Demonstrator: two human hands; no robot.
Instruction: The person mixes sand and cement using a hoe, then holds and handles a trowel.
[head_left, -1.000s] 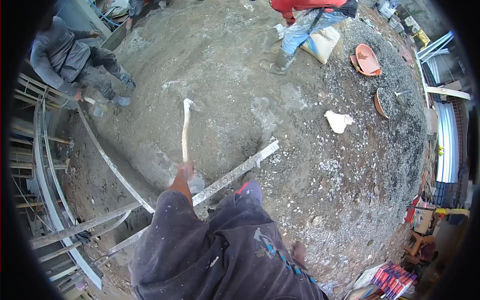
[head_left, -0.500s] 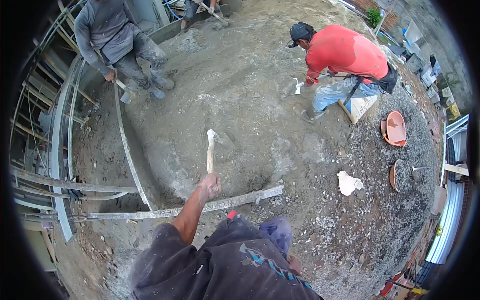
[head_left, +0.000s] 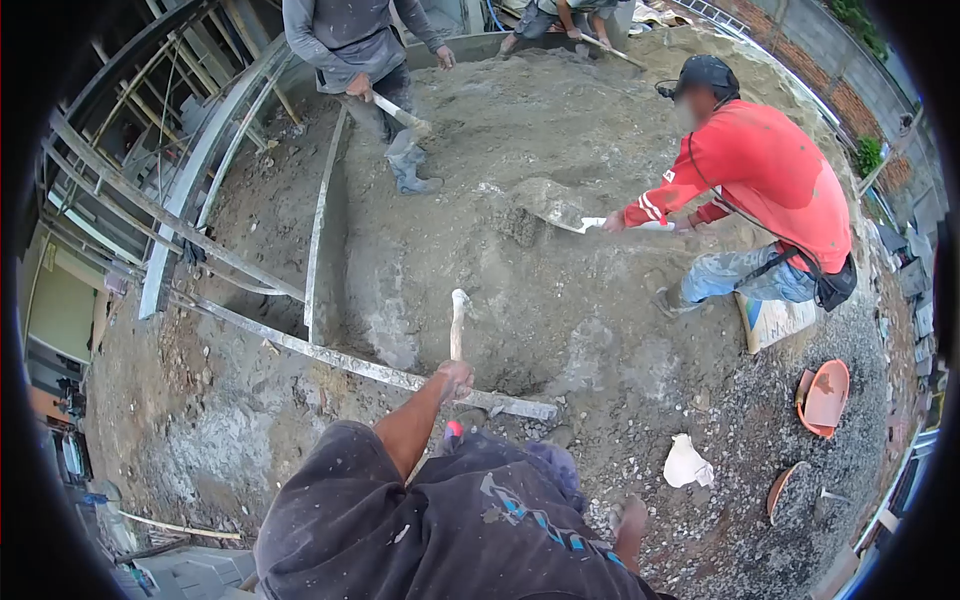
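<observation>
My left hand [head_left: 457,378] is closed around the wooden handle of a hoe [head_left: 458,330]. The handle points away from me, and its pale far end lies over the grey wet mix [head_left: 520,340], where the blade is hard to make out. Below that hand a long mix-caked board [head_left: 370,368] runs across the ground. Beside my right side, low over the gravel, hangs my right hand [head_left: 630,518]; its fingers are too unclear to read, and no tool shows in it.
A person in red [head_left: 770,180] bends over the mix with a shovel [head_left: 555,212]. A person in grey [head_left: 350,50] holds another tool; a third works at the back. At right lie a white scrap [head_left: 687,462], a sack [head_left: 780,320] and orange basins [head_left: 826,398]. Bars stand left.
The view has swung left, shifting the scene rightward. The person in red has reached forward with the shovel into the mix. My left hand keeps its hold on the hoe.
</observation>
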